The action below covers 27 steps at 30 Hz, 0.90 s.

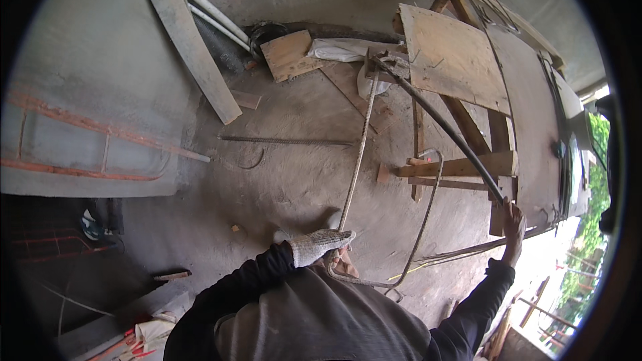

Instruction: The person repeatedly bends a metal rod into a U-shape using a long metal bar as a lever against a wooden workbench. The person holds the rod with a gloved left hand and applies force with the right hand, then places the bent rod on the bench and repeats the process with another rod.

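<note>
My left hand, in a white knitted glove, is closed round a bent steel rebar in front of my body. From the glove the rebar runs straight away to the end of a wooden workbench. Its near end bends sharply, crosses to the right and turns up again into a hooked end beside the bench legs. On the right, my bare right hand grips the near end of a long dark metal pipe. The pipe slants to the same bench end, where the exact contact with the rebar is too small to tell.
Another straight rebar lies on the dusty floor ahead. A long board and white pipes lean at the far left. Plywood and a white sack lie by the back wall. An orange ladder-like frame is left.
</note>
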{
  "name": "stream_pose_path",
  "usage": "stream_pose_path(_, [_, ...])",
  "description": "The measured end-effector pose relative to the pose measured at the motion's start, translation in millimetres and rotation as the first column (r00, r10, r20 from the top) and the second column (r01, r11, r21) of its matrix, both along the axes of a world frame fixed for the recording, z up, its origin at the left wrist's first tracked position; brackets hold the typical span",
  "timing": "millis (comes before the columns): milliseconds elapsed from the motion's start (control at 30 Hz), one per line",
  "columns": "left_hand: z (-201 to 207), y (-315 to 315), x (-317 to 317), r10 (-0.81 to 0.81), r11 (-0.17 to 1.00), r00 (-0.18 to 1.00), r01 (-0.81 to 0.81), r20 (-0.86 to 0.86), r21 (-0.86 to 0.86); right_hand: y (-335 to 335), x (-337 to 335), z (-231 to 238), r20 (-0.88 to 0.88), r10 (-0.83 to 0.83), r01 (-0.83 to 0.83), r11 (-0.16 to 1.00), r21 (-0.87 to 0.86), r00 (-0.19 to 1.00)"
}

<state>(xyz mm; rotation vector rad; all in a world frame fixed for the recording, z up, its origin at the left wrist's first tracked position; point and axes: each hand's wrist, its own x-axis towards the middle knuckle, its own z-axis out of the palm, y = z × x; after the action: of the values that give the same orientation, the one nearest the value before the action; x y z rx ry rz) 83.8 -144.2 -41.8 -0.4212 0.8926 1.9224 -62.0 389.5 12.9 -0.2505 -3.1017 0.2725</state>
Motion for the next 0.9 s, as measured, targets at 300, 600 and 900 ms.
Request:
stream_pose_path(300, [-22.1,-1.0,24.9,0.091,0.925,0.966,-0.171,0.241,0.338,-26.7,16.6,-14.9,0.075,-0.325,0.307,0.934,0.183,0.943])
stream_pose_path(600, [-16.0,-21.3,28.4,0.100,0.978,0.976,-0.132,0.194,0.159,-13.4,37.3,-40.8,0.014,-0.067,0.052,0.877,0.477,0.998])
stream_pose_path(900, [7.8,-94.5,-2.1,-0.065,0.995,0.984,0.052,0.166,0.081,-134.8,95.2,16.9,-0.118,-0.598,0.608,0.790,0.077,0.793])
